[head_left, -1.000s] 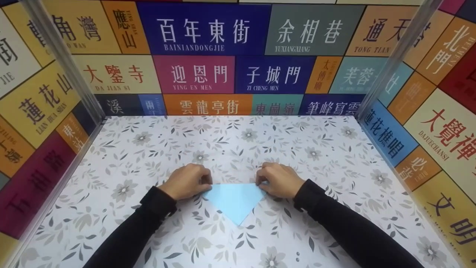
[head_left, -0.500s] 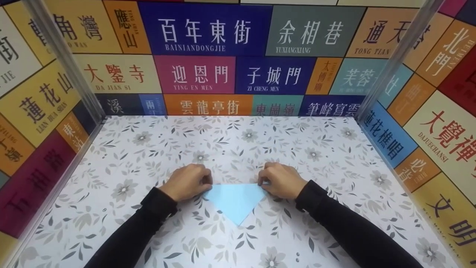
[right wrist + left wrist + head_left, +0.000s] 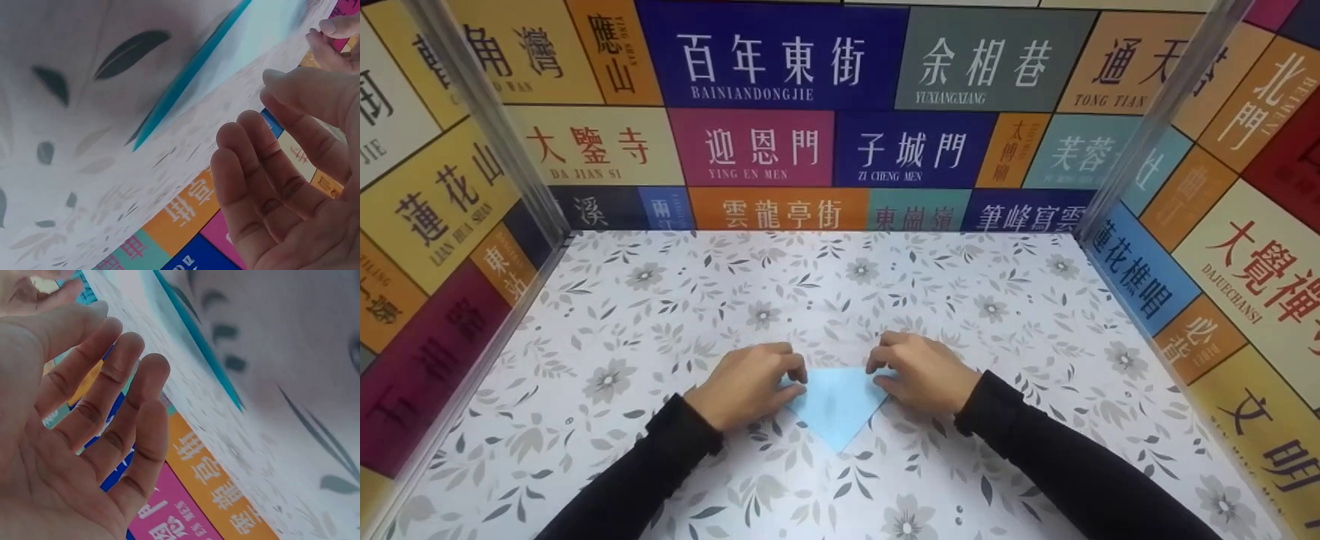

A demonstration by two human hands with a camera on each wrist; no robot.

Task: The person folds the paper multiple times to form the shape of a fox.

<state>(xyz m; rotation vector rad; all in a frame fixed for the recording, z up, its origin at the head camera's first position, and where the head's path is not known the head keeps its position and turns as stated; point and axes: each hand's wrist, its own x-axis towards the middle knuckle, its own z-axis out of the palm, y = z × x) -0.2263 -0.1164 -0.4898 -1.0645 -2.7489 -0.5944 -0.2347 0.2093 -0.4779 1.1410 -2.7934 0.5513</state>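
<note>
While a light-blue paper triangle (image 3: 835, 409) was positioned with its straight edge away from the person and its point toward them, its two side corners were partly covered by the hands. It was located on the floral-patterned tabletop (image 3: 607, 300), midway between the sleeves. The left hand (image 3: 748, 382) was held at the left corner with its fingers loosely bent; the right hand (image 3: 926, 373) was placed likewise at the right corner. No paper was seen pinched by either hand in the wrist views, and both grips were judged released; whether the corners were lightly touched could not be told.

The paper was judged very light, thin and flexible, easily creased and easily shifted by a brush of the fingers. Hold was judged best taken at the side corners or along the straight far edge, with light fingertip pressure only.

A smooth face was presented by the paper, and a deeper teal strip, tapered to a point, was shown along its edge in the wrist views. The tabletop was printed with grey leaves and flowers on white. Wrists were enclosed in black sleeves (image 3: 630, 472); the background was formed by flat, rectangular sign panels (image 3: 769, 56) lettered in Chinese characters.
</note>
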